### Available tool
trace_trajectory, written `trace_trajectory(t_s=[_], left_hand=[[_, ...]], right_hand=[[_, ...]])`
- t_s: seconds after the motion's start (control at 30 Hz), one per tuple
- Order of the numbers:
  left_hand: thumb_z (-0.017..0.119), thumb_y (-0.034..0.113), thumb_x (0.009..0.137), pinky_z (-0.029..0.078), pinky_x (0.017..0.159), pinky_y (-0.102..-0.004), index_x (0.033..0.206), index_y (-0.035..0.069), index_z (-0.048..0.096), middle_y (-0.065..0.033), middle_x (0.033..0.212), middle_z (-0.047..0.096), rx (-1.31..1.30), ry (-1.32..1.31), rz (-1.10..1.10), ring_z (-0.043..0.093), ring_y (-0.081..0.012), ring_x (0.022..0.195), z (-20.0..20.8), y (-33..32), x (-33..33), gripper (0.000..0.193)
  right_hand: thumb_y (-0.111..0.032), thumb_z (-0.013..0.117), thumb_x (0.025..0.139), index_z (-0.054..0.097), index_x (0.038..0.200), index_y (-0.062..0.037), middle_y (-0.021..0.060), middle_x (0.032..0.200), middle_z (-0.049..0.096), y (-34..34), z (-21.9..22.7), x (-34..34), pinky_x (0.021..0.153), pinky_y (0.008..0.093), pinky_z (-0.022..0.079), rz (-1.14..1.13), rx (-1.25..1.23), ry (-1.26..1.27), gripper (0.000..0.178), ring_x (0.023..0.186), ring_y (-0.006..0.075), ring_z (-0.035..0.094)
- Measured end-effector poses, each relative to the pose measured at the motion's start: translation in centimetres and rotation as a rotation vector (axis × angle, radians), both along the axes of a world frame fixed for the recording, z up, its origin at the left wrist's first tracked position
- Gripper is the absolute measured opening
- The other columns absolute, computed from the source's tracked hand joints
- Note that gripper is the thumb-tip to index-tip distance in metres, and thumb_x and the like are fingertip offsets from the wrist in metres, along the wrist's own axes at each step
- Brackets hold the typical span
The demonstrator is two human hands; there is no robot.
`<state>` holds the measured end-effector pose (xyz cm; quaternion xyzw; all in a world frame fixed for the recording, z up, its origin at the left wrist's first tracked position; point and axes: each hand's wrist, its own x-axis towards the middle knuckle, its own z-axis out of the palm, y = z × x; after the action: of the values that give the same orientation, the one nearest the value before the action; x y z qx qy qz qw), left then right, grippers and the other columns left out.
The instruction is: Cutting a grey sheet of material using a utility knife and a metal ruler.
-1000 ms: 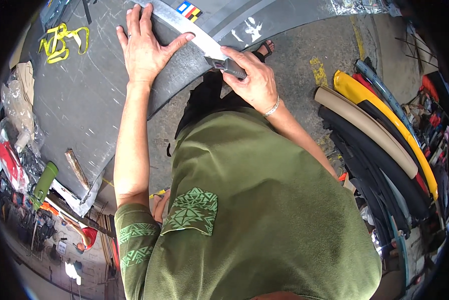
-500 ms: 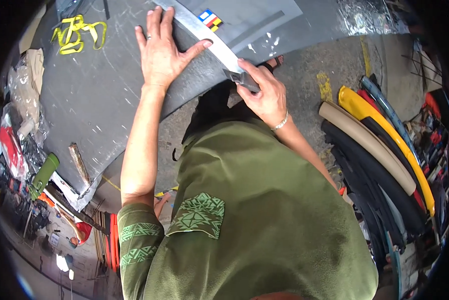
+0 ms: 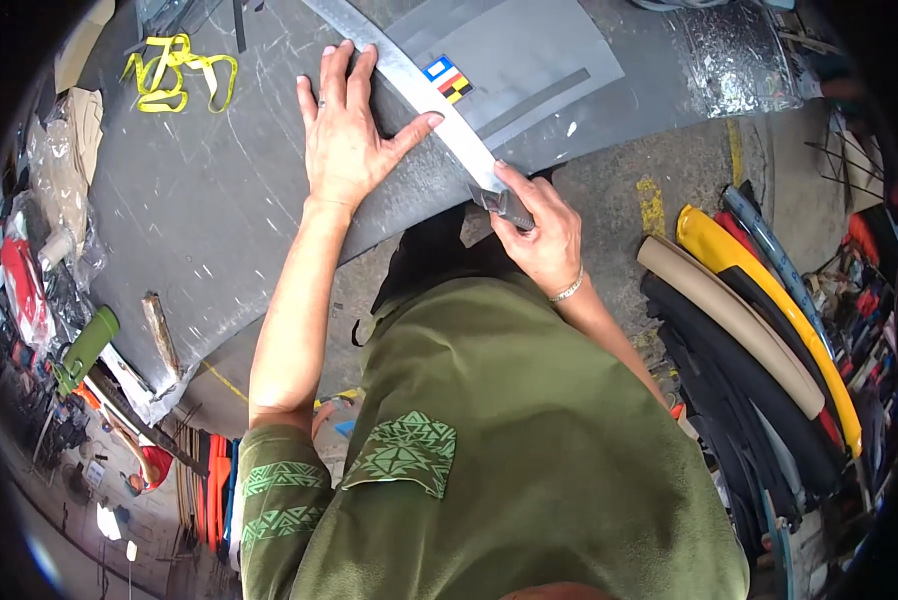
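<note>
A long metal ruler (image 3: 437, 105) lies slantwise across a grey sheet (image 3: 559, 45) on the dark, scratched tabletop (image 3: 209, 190). My left hand (image 3: 354, 155) is spread flat, fingertips and thumb pressing along the ruler's left side. At the ruler's near end, by the table edge, my right hand (image 3: 546, 232) is closed around what looks like a dark-handled utility knife (image 3: 504, 207). My right index finger reaches forward along the tool to the ruler; the blade cannot be made out. Just right of the ruler, a small multicoloured checkered patch (image 3: 446, 80) sits on the sheet.
A tangled yellow tape (image 3: 181, 75) lies at the table's far left. Clear plastic packaging (image 3: 64, 170) and a wooden stick (image 3: 159, 330) sit along the left side. Rolls of material, including a yellow roll (image 3: 769, 310) and a beige roll (image 3: 729, 320), lie at my right.
The view has shifted, so the table, ruler and both hands appear lower and slightly farther right. Both hands keep about the same places on the ruler and tool.
</note>
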<state>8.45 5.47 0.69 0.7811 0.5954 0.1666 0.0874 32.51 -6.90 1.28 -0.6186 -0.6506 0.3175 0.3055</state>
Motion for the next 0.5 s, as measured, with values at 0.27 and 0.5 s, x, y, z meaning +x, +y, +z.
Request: trace_trajectory(t_s=[0.27, 0.5], left_hand=[[0.075, 0.077, 0.074, 0.018, 0.122, -0.067, 0.15, 0.005, 0.046, -0.0199, 0.158, 0.04, -0.01, 0.017, -0.005, 0.031, -0.0369, 0.153, 0.21, -0.04, 0.16, 0.109], [0.078, 0.072, 0.075, 0.015, 0.125, -0.0629, 0.153, 0.01, 0.045, -0.0196, 0.161, 0.039, -0.042, -0.001, 0.009, 0.031, -0.0365, 0.153, 0.53, -0.07, 0.28, 0.105]], right_hand=[[-0.009, 0.083, 0.067, 0.064, 0.139, -0.0222, 0.0086, 0.088, 0.06, 0.01, -0.02, 0.05, 0.07, 0.0432, 0.054, 0.005, -0.023, 0.005, 0.075, 0.077, 0.0335, 0.064], [-0.003, 0.08, 0.073, 0.068, 0.135, -0.0169, 0.0112, 0.092, 0.067, 0.17, 0.42, 0.09, 0.068, 0.0382, 0.054, 0.006, -0.034, 0.02, 0.064, 0.075, 0.0308, 0.066]])
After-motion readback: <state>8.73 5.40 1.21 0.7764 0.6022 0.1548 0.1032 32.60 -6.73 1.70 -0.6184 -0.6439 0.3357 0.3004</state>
